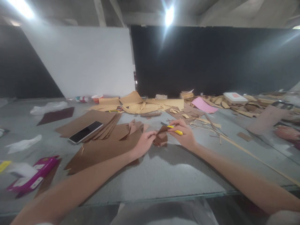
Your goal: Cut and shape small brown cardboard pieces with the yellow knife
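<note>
While in right grip (pixel 186 136), cutter (pixel 179 132); left (pixel 144 143), scrap (pixel 162 129)

Two bare forearms (pixel 86 178) stretch in from the frame's lower left and lower right corners; near the centre, left hand (pixel 144 143) and right hand (pixel 184 134) (close but apart) each curl into a pinch.
</note>
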`<control>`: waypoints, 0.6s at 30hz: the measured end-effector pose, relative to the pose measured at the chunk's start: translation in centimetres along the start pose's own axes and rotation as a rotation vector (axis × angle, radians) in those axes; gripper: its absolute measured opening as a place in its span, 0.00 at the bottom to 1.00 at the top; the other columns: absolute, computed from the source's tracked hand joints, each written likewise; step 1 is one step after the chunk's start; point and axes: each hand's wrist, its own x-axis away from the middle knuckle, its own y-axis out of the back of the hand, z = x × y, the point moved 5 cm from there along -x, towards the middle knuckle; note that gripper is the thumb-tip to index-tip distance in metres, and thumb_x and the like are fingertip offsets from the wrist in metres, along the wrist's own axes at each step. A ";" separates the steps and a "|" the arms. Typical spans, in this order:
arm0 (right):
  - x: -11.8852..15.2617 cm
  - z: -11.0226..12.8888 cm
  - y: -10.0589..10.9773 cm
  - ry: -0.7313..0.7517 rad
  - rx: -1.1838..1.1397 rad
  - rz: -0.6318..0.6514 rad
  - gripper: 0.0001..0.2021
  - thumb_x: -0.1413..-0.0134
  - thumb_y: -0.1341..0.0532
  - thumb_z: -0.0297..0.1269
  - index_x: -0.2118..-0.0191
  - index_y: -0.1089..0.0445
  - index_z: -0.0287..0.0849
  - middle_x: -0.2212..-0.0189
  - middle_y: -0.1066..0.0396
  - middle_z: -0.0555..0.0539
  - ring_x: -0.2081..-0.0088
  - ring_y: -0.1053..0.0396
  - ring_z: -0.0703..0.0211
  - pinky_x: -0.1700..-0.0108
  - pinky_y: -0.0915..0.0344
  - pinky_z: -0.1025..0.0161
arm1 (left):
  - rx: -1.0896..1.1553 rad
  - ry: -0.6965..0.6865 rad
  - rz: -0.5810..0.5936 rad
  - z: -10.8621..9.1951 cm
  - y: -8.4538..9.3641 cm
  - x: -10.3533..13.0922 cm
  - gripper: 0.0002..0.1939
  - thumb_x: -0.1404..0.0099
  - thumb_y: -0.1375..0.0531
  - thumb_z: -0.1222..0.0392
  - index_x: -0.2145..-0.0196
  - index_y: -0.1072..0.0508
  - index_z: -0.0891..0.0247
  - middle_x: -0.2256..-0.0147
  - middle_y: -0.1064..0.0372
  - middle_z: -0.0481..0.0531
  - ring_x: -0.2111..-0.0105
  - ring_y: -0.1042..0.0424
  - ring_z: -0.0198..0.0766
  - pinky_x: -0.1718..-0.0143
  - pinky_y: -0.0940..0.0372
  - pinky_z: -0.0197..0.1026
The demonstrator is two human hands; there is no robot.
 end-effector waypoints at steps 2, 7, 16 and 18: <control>0.1 0.2 -0.4 -0.007 -0.052 0.061 0.09 0.31 0.35 0.41 0.65 0.23 0.49 0.54 0.20 0.42 0.51 0.24 0.47 0.46 0.28 0.42 | 0.090 0.006 0.003 0.0 0.1 -0.1 0.17 0.33 0.37 0.47 0.64 0.20 0.66 0.67 0.20 0.57 0.67 0.20 0.45 0.65 0.25 0.44; 0.6 0.8 -1.7 0.093 -0.122 0.246 0.12 0.27 0.41 0.36 0.65 0.25 0.48 0.50 0.19 0.43 0.49 0.24 0.49 0.45 0.28 0.43 | 0.198 0.041 0.005 -0.2 0.5 -0.2 0.23 0.35 0.32 0.42 0.57 0.18 0.67 0.63 0.19 0.61 0.63 0.19 0.47 0.62 0.26 0.44; 0.6 0.0 -1.7 -0.001 -0.131 0.264 0.13 0.26 0.42 0.44 0.55 0.20 0.47 0.59 0.18 0.44 0.56 0.22 0.49 0.46 0.28 0.46 | 0.134 0.013 -0.006 0.0 0.8 -0.5 0.24 0.32 0.32 0.41 0.56 0.18 0.69 0.64 0.19 0.58 0.67 0.21 0.42 0.62 0.26 0.42; 0.6 -0.2 -1.9 -0.108 -0.134 0.247 0.16 0.26 0.43 0.47 0.57 0.20 0.47 0.60 0.18 0.43 0.57 0.22 0.50 0.50 0.27 0.49 | 0.055 -0.016 -0.015 -0.1 0.8 -0.4 0.22 0.32 0.31 0.44 0.54 0.18 0.67 0.63 0.19 0.57 0.67 0.21 0.41 0.61 0.26 0.42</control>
